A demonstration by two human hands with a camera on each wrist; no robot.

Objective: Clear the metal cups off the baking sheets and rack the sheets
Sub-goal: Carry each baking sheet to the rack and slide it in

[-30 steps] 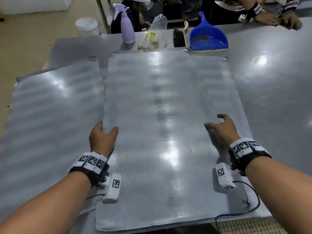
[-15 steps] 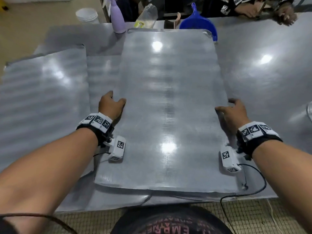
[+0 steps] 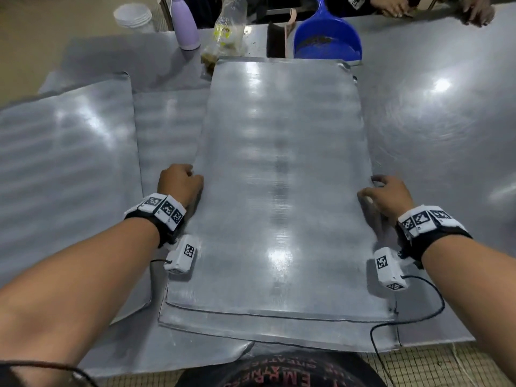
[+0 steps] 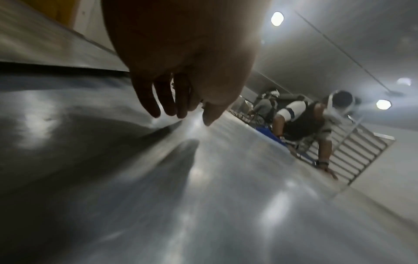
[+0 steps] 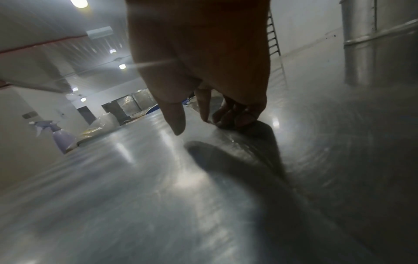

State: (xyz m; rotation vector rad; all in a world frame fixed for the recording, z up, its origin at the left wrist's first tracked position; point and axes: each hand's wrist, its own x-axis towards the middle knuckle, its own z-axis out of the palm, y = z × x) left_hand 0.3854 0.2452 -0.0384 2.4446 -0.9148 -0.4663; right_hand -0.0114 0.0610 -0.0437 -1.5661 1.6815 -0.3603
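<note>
Both hands grasp the same baking sheet [image 3: 282,177], one on each long edge. Over on the left, a second sheet [image 3: 64,169] lies flat on the steel table [image 3: 435,141], and a third sheet [image 3: 170,127] shows between that one and the sheet being held. The left hand [image 3: 178,185] has its fingers curled down over the held sheet's left edge with the thumb resting on top; from the left wrist camera the fingers [image 4: 156,100] reach down past the rim, though the exact contact underneath is hard to see. The held sheet runs lengthwise away from the person, its surface bare, and another sheet [image 3: 251,332] peeks out beneath its near end. The right hand [image 3: 388,196] clasps the right edge, thumb on top; the right wrist camera shows its fingers [image 5: 235,114] tucked under the rim while the index finger points down to the metal. Along the far side of the table, left to right, stand a stack of white cups [image 3: 134,18], a lilac spray bottle [image 3: 185,23], a clear plastic bag [image 3: 226,32] and a blue dustpan [image 3: 326,37]. Beyond those, another person's hands [image 3: 474,11] rest on the table's far right edge.
</note>
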